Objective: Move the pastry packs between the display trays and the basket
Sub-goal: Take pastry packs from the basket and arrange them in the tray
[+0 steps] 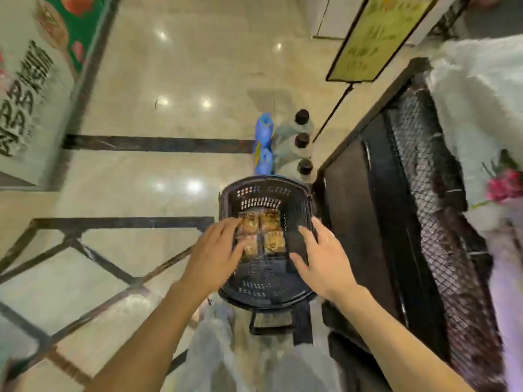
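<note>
1. Head view: a black plastic basket (267, 193) stands on the glossy tiled floor (169, 80), just beside a black mesh display rack (424, 222) at right.
2. Clear pastry pack (261, 232), four brown pastries in a square, lies inside the basket, toward its far half.
3. Left hand (216, 254) reaches over the basket's left rim; fingers (226, 224) straight, spread, tips at the pack's left edge. Motion blur; cannot tell if they touch it.
4. Right hand (322, 256) hovers over the basket's right side, fingers spread and straight, holding nothing, apart from the pack.
5. Beyond the basket: blue bottles (264, 142) and three dark-capped bottles (301, 142) on the floor.
6. A yellow sign (376, 38) stands upper right.
</note>
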Tool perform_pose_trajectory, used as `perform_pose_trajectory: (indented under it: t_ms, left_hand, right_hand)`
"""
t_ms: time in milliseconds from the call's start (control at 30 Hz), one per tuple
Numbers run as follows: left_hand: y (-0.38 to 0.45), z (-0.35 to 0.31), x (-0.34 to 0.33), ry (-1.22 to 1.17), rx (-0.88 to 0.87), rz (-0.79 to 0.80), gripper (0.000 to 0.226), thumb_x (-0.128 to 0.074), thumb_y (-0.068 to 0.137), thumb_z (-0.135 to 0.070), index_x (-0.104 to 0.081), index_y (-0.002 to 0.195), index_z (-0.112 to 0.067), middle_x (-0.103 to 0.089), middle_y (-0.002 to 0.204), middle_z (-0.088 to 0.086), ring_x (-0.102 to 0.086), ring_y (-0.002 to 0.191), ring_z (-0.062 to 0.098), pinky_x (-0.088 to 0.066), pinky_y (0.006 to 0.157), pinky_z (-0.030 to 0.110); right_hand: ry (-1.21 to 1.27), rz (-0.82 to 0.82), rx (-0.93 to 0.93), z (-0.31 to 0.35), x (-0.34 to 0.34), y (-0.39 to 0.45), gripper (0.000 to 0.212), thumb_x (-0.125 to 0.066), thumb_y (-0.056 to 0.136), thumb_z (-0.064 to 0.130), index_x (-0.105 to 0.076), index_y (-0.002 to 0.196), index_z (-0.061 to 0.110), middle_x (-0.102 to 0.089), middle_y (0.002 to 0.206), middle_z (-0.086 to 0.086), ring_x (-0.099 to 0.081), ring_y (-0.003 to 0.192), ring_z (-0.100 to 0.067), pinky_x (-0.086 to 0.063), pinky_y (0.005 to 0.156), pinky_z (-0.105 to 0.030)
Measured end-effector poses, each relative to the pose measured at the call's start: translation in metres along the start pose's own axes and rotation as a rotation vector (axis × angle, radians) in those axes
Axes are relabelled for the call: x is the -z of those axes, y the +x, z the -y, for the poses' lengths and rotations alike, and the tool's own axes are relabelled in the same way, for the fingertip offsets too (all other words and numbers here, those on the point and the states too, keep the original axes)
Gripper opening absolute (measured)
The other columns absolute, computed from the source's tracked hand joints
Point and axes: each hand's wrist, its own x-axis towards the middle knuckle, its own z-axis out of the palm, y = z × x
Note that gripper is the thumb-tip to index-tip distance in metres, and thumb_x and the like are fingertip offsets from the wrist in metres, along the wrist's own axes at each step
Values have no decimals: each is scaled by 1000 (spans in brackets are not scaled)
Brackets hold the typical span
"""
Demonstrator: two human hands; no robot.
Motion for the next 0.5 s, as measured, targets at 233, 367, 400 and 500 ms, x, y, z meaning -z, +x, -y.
perform_pose_trajectory:
  t_ms: [233,367,400,500]
  left_hand:
    - [112,64,-203,-395,511,134,44,-60,100,-29,-49,140,-14,-57,133,3,-53,128,24,-41,101,28]
    - [157,116,-345,-332,678,182,55,-63,98,-31,-40,144,-12,-48,141,8,-48,131,25,-39,102,31]
    - [166,128,-377,-322,734,176,58,-63,98,-35,-38,145,-13,-46,144,8,-47,132,26,-40,103,35]
    - [183,158,-458,-334,882,120,64,-62,98,-37,-32,148,-11,-45,144,14,-48,130,32,-43,101,42]
  right_hand:
    - [200,328,-412,-67,-198,115,73,-44,101,58,-22,159,20,-19,166,-5,-23,150,-26,-34,118,-40]
    - [384,342,-491,-111,-335,195,75,-56,97,53,-29,155,14,-31,159,-8,-32,145,-27,-35,114,-41]
    - [427,329,-503,-121,-366,212,76,-58,96,52,-31,154,11,-34,156,-10,-35,142,-29,-35,113,-41]
    - [478,271,-558,-144,-445,256,76,-62,95,49,-33,152,8,-39,152,-13,-40,138,-31,-37,113,-43]
